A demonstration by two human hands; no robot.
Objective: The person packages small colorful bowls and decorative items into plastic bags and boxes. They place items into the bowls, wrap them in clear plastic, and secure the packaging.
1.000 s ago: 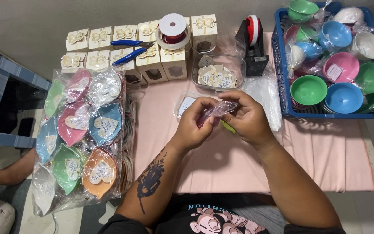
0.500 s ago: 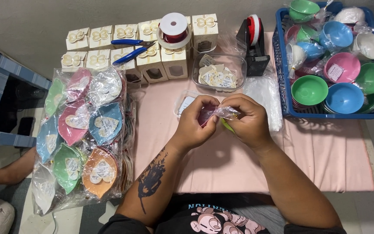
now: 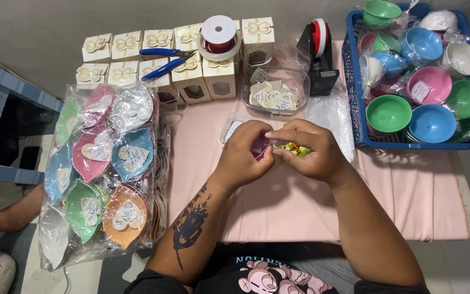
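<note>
While both hands sit together over the pink worktop [image 3: 300, 207], the left hand [image 3: 243, 155] pinches a dark-red wrapped piece [image 3: 260, 147] — right hand [image 3: 311, 149] grips a yellow-green ribbon [image 3: 292, 148].

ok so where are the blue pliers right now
In the head view the blue pliers lie at the far left of the table on top of the small cream gift boxes, just left of the red ribbon spool.

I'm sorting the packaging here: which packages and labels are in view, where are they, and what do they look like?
Gift boxes: far edge, two rows, cream cubes with bow tops.
Wrapped bowls: left pile, heart-shaped, pastel, clear film, heart tags.
Tag tub: centre, clear, white heart tags.
Basket label: white square on pink bowl.
</note>
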